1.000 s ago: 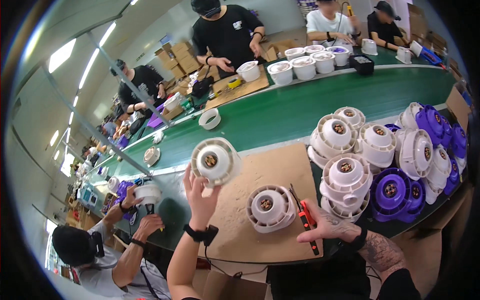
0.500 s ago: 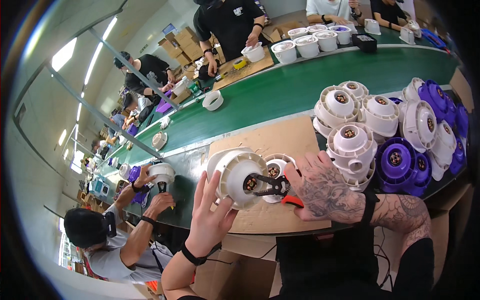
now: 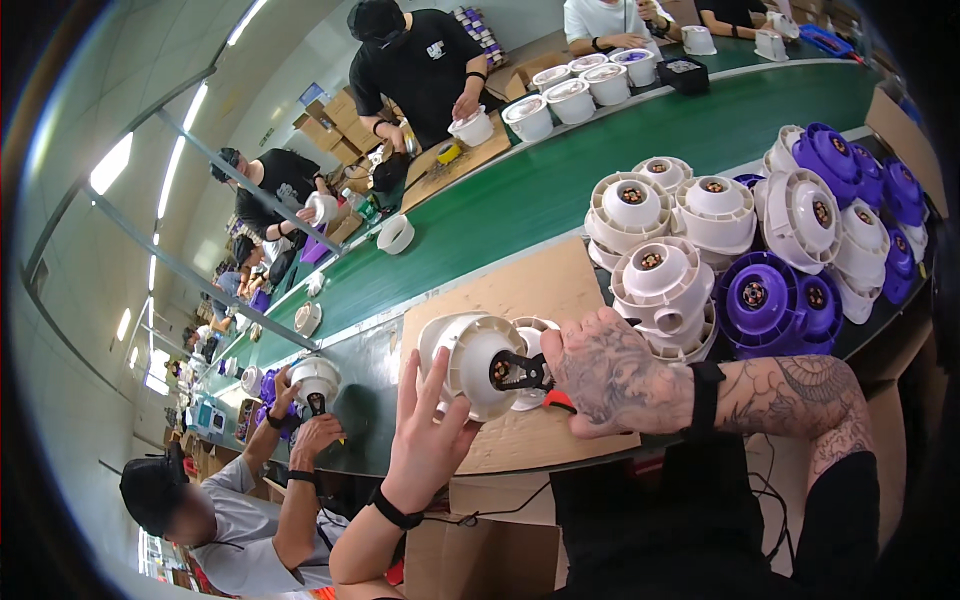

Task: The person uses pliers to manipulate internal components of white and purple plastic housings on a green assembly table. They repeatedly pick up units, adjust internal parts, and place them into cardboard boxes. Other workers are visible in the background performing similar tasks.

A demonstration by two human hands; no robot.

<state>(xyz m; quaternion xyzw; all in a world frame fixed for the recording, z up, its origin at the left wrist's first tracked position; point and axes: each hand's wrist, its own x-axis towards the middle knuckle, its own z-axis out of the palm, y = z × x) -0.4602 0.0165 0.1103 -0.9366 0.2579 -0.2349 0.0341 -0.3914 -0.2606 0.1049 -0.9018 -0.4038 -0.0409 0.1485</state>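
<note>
My left hand [image 3: 428,440] holds a white round plastic housing [image 3: 472,350] tilted on its side, fingers along its ribbed rim and thumb below. A dark fitting with coppery spots sits in the housing's centre. My right hand [image 3: 628,380], with a tattooed back, is closed around black pliers [image 3: 530,372] with red handles. The jaws reach to the central fitting; their exact contact cannot be made out. My fingers hide most of the handles. A second white housing [image 3: 530,325] stands just behind, partly covered by the pliers and the first housing.
Under my hands lies a cardboard sheet [image 3: 565,275]. White housings [image 3: 645,275] and purple housings [image 3: 755,292] are piled at right. Beyond runs a green conveyor belt [image 3: 480,215] carrying a white ring [image 3: 395,235]. A co-worker [image 3: 240,520] works close at left; others stand across the belt.
The whole scene has shifted somewhat left in view. My right hand has come closer to the housing with the pliers, and less of the red handles shows.
</note>
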